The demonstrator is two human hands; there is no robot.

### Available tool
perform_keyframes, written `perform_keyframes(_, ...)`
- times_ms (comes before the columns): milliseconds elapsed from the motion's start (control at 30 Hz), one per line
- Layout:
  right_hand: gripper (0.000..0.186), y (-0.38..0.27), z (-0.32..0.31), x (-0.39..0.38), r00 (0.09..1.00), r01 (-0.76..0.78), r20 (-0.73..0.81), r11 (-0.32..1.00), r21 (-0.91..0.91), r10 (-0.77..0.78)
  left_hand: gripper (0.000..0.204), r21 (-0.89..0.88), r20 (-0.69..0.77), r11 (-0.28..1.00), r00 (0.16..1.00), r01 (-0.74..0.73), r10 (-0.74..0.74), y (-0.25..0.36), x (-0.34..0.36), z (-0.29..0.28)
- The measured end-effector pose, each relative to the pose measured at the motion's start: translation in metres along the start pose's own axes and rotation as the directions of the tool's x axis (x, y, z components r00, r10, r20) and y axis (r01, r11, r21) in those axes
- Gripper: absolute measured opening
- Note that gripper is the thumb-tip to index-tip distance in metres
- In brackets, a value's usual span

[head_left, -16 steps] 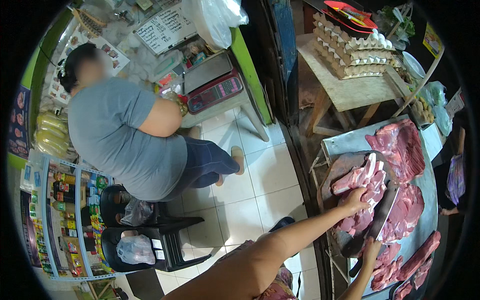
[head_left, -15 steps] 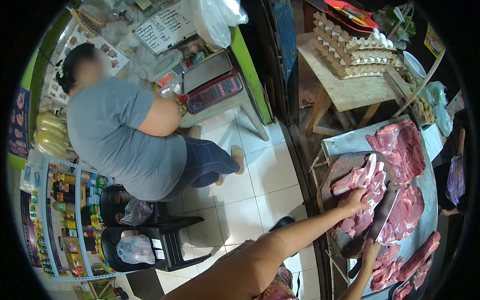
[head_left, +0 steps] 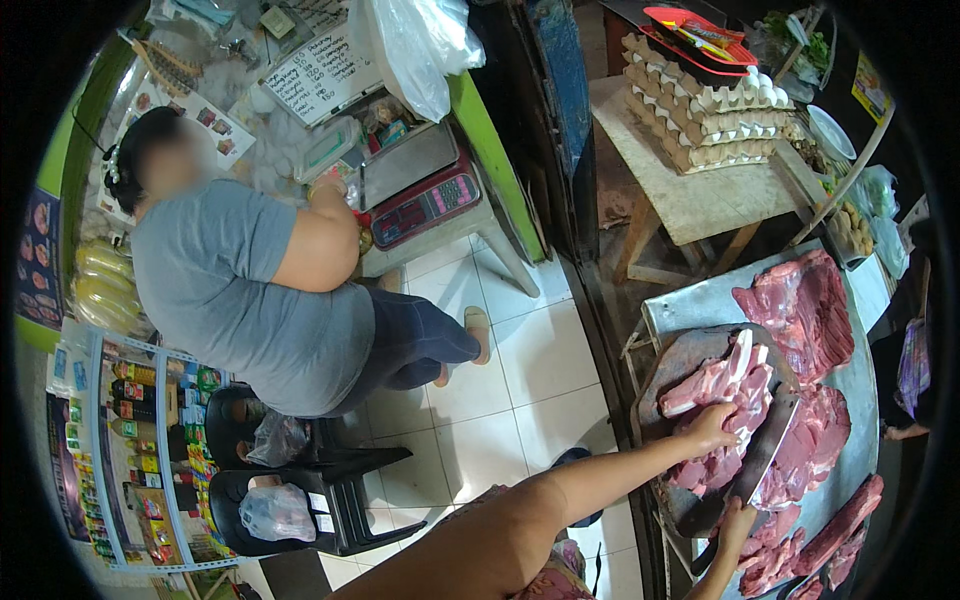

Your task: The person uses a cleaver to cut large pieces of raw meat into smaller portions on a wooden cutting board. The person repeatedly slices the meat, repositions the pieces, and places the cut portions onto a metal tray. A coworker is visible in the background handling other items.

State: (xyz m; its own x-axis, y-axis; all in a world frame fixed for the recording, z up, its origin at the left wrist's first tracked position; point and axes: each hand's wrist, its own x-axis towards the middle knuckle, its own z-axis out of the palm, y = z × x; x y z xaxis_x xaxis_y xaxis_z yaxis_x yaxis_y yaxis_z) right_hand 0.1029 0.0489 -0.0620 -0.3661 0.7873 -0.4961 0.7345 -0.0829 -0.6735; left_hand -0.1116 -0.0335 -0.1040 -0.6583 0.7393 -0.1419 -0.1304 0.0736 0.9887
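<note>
My left hand (head_left: 712,428) presses on a piece of raw meat (head_left: 735,375) with a pale bone or fat edge, its fingers curled over the top. The meat lies on a dark round chopping board (head_left: 648,408). My right hand (head_left: 737,524) grips a large butcher's knife (head_left: 768,448), with part of its dark handle showing below the fingers. The wide blade lies along the right side of the meat, close to my left fingertips. Whether its edge is in the meat cannot be made out.
Big slabs of meat (head_left: 800,310) and long strips (head_left: 838,522) lie on the metal table (head_left: 672,310). Beyond it, stacked egg trays (head_left: 695,110) stand on a wooden table (head_left: 640,130). At left another person (head_left: 250,290) stands by a red scale (head_left: 425,210), near black chairs (head_left: 350,500).
The whole view has shifted slightly. My hands and the knife keep nearly the same place on the meat. The other person's hand has come into sight beside the scale.
</note>
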Motion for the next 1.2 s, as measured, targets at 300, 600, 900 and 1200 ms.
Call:
perform_keyframes(300, 0.029, 0.026, 0.005, 0.019, 0.964, 0.235, -0.059, 0.937, -0.259, -0.258, 0.066, 0.023, 0.068, 0.997, 0.994, 0.078, -0.079, 0.014, -0.001, -0.007)
perform_keyframes(600, 0.028, -0.004, -0.001, -0.031, 0.851, 0.396, -0.311, 0.906, -0.151, -0.424, 0.052, 0.206, -0.07, 0.979, 0.998, 0.014, 0.0, 0.066, -0.015, -0.012)
perform_keyframes(900, 0.027, 0.025, -0.056, -0.121, 0.948, 0.006, -0.319, 0.999, 0.041, 0.008, 0.045, 0.622, 0.252, 0.665, 0.91, -0.413, 0.33, 0.061, -0.058, 0.09)
perform_keyframes(1200, 0.028, 0.052, -0.036, -0.086, 0.96, 0.164, -0.221, 0.985, -0.057, -0.173, 0.034, 0.221, -0.01, 0.969, 0.994, -0.108, 0.113, 0.006, -0.062, 0.11)
